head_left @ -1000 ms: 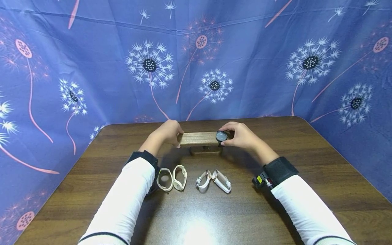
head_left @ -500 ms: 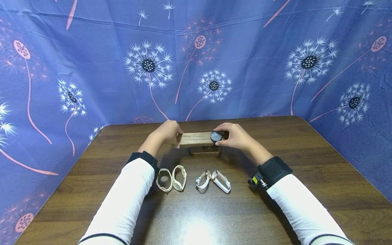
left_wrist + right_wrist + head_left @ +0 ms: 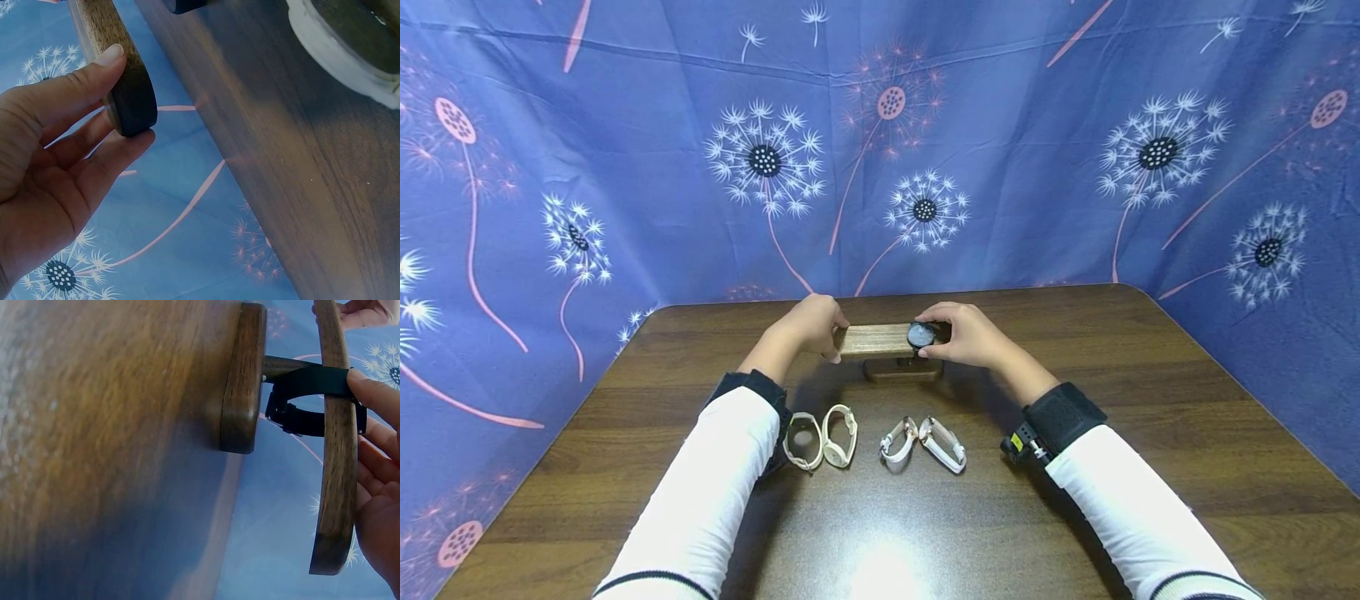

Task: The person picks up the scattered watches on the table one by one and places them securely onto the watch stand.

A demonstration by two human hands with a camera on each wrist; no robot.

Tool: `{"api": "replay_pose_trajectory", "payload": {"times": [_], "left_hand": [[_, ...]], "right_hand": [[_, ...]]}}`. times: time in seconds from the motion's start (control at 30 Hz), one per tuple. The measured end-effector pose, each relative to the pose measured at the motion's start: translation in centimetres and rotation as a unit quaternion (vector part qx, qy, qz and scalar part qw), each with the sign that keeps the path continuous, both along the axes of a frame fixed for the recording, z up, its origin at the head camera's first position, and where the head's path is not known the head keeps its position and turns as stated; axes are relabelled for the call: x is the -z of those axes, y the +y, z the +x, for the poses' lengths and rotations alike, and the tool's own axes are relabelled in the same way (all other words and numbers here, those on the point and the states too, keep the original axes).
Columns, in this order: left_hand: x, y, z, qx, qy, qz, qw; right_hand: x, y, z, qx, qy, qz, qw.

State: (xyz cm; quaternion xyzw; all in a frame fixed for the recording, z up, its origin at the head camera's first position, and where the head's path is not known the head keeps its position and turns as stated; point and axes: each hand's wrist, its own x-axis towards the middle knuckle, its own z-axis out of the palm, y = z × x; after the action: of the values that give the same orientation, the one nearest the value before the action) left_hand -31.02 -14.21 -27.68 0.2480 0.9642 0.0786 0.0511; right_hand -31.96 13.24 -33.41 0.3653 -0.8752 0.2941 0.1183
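A wooden watch stand (image 3: 872, 340) with a raised crossbar stands toward the back of the table. My left hand (image 3: 811, 323) grips the bar's left end, thumb on one face and fingers on the other, as the left wrist view shows at the bar's dark end (image 3: 137, 94). My right hand (image 3: 966, 333) pinches a black watch (image 3: 921, 335) by its round face. In the right wrist view the watch's black strap (image 3: 312, 384) loops around the bar, close to the post (image 3: 290, 365) that joins bar and base (image 3: 242, 381).
In front of the stand lie two cream watches (image 3: 803, 440) on the left and two white-strapped watches (image 3: 898, 440) on the right. The brown wooden table (image 3: 1060, 517) ends at a blue dandelion-print cloth (image 3: 1000, 167) behind.
My right hand has slid the black watch leftward along the bar, from near its right end toward the middle. My left hand has stayed on the left end.
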Motion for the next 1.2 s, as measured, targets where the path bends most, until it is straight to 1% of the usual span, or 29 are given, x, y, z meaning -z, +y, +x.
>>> {"api": "replay_pose_trajectory", "payload": {"times": [0.37,0.57,0.87,1.03,1.13,1.2], "left_hand": [[-0.1,0.2,0.0,-0.003,0.000,0.001,1.0000],[0.0,0.2,0.0,0.005,0.006,-0.006,1.0000],[0.1,0.1,-0.1,0.008,0.005,0.003,1.0000],[0.3,0.0,0.0,0.010,0.005,0.010,0.9999],[0.4,-0.2,0.1,0.011,0.009,0.010,0.9999],[0.6,-0.3,0.2,0.011,0.011,0.013,0.9998]], "right_hand": [[0.0,-0.1,0.1,0.001,0.010,-0.005,1.000],[0.3,0.0,0.0,0.006,0.013,-0.005,1.000],[0.3,0.2,0.3,0.006,0.018,-0.004,1.000],[0.2,0.8,1.0,0.020,0.040,-0.019,0.999],[0.0,1.3,2.0,0.021,0.054,-0.035,0.998],[-0.1,1.6,2.8,0.021,0.053,-0.040,0.998]]}}
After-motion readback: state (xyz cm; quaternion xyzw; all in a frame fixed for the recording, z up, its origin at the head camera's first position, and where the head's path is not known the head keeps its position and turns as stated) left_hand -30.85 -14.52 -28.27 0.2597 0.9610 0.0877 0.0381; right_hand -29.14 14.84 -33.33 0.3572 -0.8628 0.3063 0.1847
